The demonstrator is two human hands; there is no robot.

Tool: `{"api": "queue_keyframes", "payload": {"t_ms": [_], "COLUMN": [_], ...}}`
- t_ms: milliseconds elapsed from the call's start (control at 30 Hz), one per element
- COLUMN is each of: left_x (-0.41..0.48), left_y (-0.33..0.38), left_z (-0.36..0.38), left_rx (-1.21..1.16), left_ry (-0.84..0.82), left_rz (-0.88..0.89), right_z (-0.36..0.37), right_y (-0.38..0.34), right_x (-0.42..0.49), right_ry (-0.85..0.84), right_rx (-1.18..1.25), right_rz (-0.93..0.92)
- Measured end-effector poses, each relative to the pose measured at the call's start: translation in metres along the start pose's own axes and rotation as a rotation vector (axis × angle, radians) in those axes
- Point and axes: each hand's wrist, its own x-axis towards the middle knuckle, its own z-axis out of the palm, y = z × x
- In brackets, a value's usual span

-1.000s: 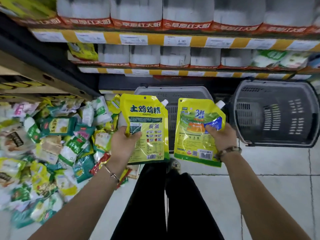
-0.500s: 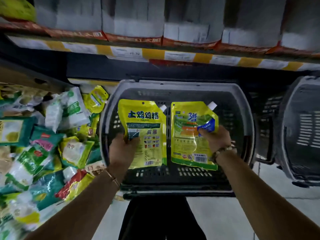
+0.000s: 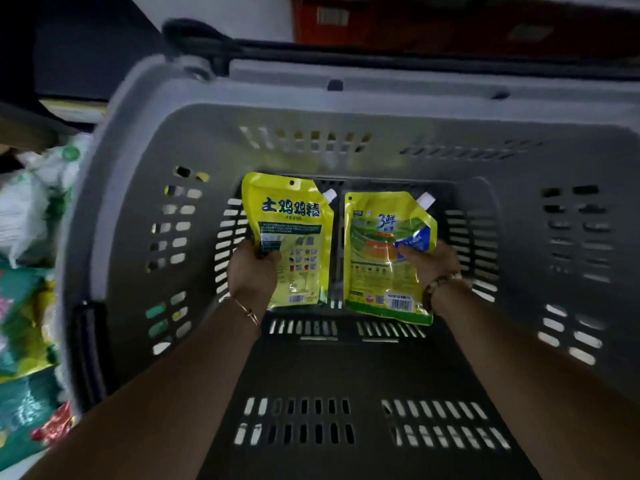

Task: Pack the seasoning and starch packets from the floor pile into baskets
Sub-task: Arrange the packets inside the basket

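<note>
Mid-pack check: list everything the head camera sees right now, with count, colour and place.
basket: one, grey, slotted walls, fills most of the view
basket handle: one, black, along the far rim
lettered pouch: one, yellow, white spout, inside the basket, left of centre
printed pouch: one, yellow-green with orange and blue, white spout, inside the basket, right of the first
packet pile: many, green, white, yellow, red, outside the basket at the left edge
carton: one, red, blurred, top edge
thin bracelet: one, metallic, left wrist
beaded bracelet: one, brown, right wrist
left grip: holds the lettered pouch's left edge
right grip: holds the printed pouch's right edge
</note>
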Motion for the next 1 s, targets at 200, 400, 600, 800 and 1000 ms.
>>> {"api": "queue_keyframes", "payload": {"t_ms": [200, 400, 600, 800, 1000], "left_x": [0.026, 0.045, 0.053, 0.042, 0.026], "left_y": [-0.01, -0.026, -0.036, -0.04, -0.048], "left_z": [0.027, 0.043, 0.054, 0.049, 0.056], "left_rx": [0.008, 0.037, -0.023, -0.039, 0.576], "left_ry": [-0.023, -0.042, -0.08, 0.073, -0.124], "left_rz": [-0.007, 0.0, 0.013, 0.146, 0.699], "right_z": [0.025, 0.043, 0.049, 0.045, 0.049], "right_y": [0.014, 0.028, 0.039, 0.046, 0.055], "right_x": [0.03, 0.052, 0.066, 0.058, 0.034], "right_ry": [0.018, 0.04, 0.086, 0.19, -0.193], "right_rx": [0.037, -0.018, -0.141, -0.55, -1.043], "right_rz": [0.019, 0.007, -0.022, -0.164, -0.517]}}
